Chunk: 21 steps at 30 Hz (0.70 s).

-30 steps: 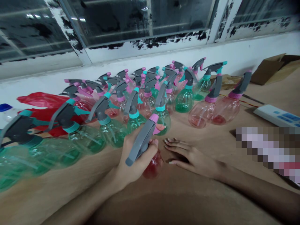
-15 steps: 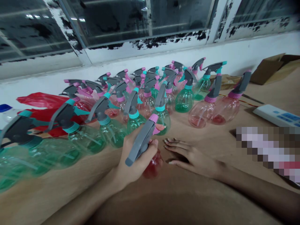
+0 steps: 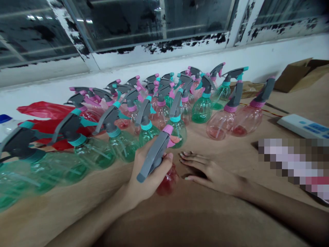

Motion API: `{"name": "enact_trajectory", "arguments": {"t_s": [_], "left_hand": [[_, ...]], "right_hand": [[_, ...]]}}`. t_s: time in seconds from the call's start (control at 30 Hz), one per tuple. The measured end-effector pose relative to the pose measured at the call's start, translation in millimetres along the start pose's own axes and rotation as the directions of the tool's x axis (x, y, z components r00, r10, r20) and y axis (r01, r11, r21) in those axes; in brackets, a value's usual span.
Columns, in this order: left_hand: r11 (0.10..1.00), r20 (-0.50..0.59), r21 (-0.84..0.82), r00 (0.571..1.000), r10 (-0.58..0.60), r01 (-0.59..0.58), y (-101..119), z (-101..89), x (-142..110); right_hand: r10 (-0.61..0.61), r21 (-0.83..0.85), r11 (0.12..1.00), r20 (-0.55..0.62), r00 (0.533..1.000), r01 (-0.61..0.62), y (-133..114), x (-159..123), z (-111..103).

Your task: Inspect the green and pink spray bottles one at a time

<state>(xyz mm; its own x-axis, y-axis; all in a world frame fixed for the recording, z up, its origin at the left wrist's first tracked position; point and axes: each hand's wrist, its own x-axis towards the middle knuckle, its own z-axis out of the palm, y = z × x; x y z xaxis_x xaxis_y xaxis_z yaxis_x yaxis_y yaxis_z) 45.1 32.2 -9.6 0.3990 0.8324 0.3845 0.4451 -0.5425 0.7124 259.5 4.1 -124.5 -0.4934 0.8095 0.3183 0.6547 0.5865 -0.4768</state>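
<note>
Pink spray bottle (image 3: 168, 181), red liquid inside, is front and center on the wooden table (image 3: 226, 145). Grey trigger head (image 3: 153, 159) with pink nozzle points away from the wearer.

Left hand (image 3: 146, 187) is closed around the bottle just under the head, thumb on the near side, a fingertip showing at the pink trigger. Right hand (image 3: 213, 169) holds nothing: palm down on the table just right of the bottle, fingers spread a little toward it.

Green bottle with teal collar (image 3: 178, 132) sits just beyond the left hand; line of green bottles (image 3: 125, 145) runs off to the left. Mixed pink and green ones crowd behind. Two pink bottles (image 3: 221, 125) lean at right. Farther right: white device (image 3: 303, 126) with blue keys, open cardboard box (image 3: 293, 77) by the wall. Red plastic bag (image 3: 47, 110) at back left.
</note>
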Motion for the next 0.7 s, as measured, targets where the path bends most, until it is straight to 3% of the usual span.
{"name": "enact_trajectory", "arguments": {"t_s": [0.53, 0.7], "left_hand": [[1.0, 0.008, -0.012, 1.0, 0.014, -0.014, -0.2, -0.6, -0.1], [0.996, 0.091, -0.079, 0.995, 0.039, -0.032, -1.3, -4.5, -1.4]], "right_hand": [[-0.006, 0.023, 1.0, -0.005, 1.0, 0.006, 1.1, -0.9, 0.3], [0.004, 0.031, 1.0, -0.008, 1.0, -0.003, 0.7, -0.6, -0.2]]}}
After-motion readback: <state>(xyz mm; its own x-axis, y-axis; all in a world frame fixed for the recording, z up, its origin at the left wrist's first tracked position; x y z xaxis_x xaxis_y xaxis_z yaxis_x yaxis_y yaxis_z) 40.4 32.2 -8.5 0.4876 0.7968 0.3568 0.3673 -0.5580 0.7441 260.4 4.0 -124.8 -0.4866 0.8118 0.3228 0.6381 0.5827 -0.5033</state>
